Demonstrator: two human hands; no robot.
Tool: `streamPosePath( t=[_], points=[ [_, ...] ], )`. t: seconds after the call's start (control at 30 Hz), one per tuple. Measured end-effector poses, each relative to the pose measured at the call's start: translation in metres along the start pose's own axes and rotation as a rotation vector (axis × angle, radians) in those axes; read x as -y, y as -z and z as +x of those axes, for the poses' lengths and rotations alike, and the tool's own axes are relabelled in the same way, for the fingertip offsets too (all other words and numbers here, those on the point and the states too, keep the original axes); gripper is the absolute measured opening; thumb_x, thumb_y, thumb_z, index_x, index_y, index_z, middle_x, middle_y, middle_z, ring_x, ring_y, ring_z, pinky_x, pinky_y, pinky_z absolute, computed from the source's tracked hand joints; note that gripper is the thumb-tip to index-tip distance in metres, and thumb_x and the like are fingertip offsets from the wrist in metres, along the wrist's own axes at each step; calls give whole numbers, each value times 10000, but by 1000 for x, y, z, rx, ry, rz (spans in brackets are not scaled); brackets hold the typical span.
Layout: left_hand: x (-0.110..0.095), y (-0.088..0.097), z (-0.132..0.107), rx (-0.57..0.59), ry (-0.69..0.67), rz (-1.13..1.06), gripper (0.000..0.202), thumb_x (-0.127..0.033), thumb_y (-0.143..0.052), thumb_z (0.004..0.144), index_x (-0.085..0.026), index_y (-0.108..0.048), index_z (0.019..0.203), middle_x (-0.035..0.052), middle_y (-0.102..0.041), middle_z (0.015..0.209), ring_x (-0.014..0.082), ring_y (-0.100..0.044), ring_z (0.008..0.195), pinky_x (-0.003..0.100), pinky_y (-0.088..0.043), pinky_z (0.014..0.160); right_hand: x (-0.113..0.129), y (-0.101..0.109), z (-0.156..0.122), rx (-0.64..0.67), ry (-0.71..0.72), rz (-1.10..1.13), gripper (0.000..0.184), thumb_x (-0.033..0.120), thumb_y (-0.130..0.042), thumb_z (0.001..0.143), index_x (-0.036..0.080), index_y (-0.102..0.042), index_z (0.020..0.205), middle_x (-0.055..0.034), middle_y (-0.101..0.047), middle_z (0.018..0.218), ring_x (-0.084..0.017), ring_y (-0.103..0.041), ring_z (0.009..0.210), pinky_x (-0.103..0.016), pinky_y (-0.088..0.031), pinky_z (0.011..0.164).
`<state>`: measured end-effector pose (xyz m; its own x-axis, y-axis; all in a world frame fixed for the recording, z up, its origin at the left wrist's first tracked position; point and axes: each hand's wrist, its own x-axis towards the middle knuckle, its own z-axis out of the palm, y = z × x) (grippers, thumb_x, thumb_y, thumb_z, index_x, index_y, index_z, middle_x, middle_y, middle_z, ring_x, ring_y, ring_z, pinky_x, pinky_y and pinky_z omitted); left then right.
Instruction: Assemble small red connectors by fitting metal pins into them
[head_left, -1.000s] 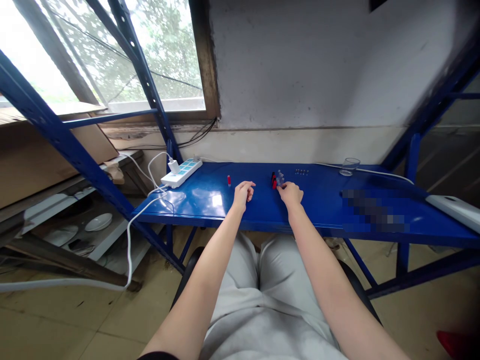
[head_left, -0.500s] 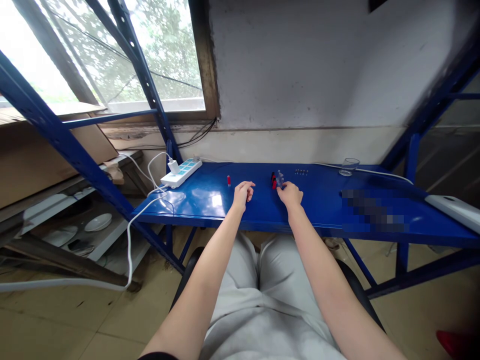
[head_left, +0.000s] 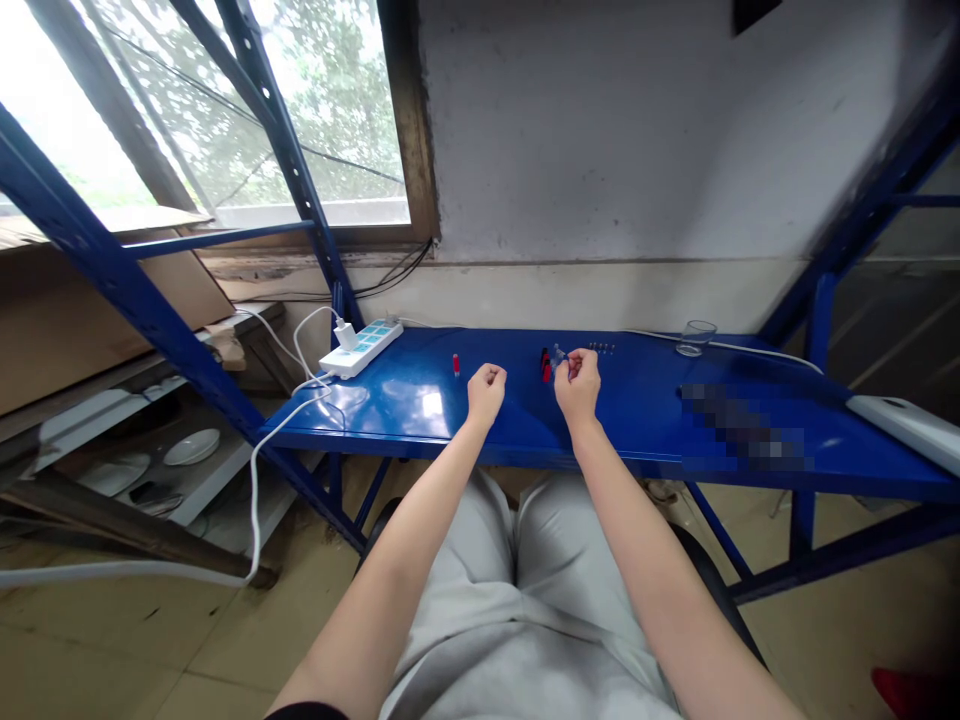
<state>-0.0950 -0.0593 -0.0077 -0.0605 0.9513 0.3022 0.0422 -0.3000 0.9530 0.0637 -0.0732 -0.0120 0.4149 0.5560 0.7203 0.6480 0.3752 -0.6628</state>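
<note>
Right hand sits farther from red pieces now; fingers narrow, any hold unclear. Left hand curled, any hold hidden. Clear pieces beside right hand, likely for easy reach.

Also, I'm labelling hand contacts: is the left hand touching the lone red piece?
No, blue tabletop shows between the left hand and the lone red piece.

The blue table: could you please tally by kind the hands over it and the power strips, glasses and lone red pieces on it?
Left hand and right hand: 2
Power strip: 1
Glass: 1
Lone red piece: 1
Total: 5
Clustered pieces beside the right hand: too small to count.
</note>
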Motion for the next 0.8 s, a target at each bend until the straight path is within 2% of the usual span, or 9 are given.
streamPosePath(
  t=[0.1, 0.2, 0.3, 0.4, 0.53, 0.63, 0.8],
  points=[
    [-6, 7, 13, -161, -167, 179, 147, -264, -495, 785, -171, -543, 684, -21, -498, 568, 89, -458, 547, 205, -334, 534, 3, -3, -3, 49, 46, 76, 126, 284, -413, 815, 200, -444, 903, -32, -500, 746, -141, -477, 627, -281, -398, 589],
    [-20, 25, 34, -294, -305, 371, 192, -298, -432, 842, -172, -553, 760, 9, -539, 632, 116, -501, 600, 232, -369, 598, 5, -5, -6, 83, 84, 83, 111, 278, -408, 822, 202, -453, 890, -23, -497, 719, -130, -455, 583, -281, -391, 566],
    [-35, 44, 50, -271, -487, 667, 211, -292, -393, 868, -173, -564, 898, 60, -593, 825, 155, -550, 764, 260, -392, 696, 7, -7, -8, 102, 140, 67, 91, 262, -401, 824, 204, -462, 857, -19, -485, 690, -131, -449, 577, -277, -381, 555],
    [-41, 58, 57, -111, -594, 1006, 266, -298, -378, 874, -170, -545, 1036, 111, -571, 1040, 217, -523, 973, 298, -390, 776, 9, -8, -10, 143, 205, 45, 84, 251, -401, 822, 205, -470, 840, -19, -483, 688, -129, -446, 574, -266, -374, 541],
    [-32, 64, 59, 93, -555, 1334, 341, -314, -343, 883, -135, -502, 1127, 154, -549, 1077, 268, -503, 1007, 354, -380, 795, 10, -10, -12, 190, 259, 28, 84, 230, -403, 816, 206, -478, 846, -19, -494, 695, -125, -448, 577, -254, -370, 530],
    [-20, 61, 58, 120, -460, 1428, 353, -293, -276, 902, -114, -500, 1108, 170, -547, 1062, 273, -504, 1004, 366, -382, 794, 10, -11, -13, 219, 271, 24, 84, 227, -407, 815, 207, -479, 853, -16, -498, 697, -124, -454, 581, -247, -367, 522],
    [-5, 60, 56, 119, -361, 1468, 353, -245, -235, 905, -112, -497, 1101, 171, -556, 1057, 273, -522, 1005, 360, -404, 775, 11, -11, -13, 229, 287, 16, 83, 227, -405, 815, 208, -478, 848, -10, -495, 684, -117, -438, 554, -243, -359, 512]
  ],
)
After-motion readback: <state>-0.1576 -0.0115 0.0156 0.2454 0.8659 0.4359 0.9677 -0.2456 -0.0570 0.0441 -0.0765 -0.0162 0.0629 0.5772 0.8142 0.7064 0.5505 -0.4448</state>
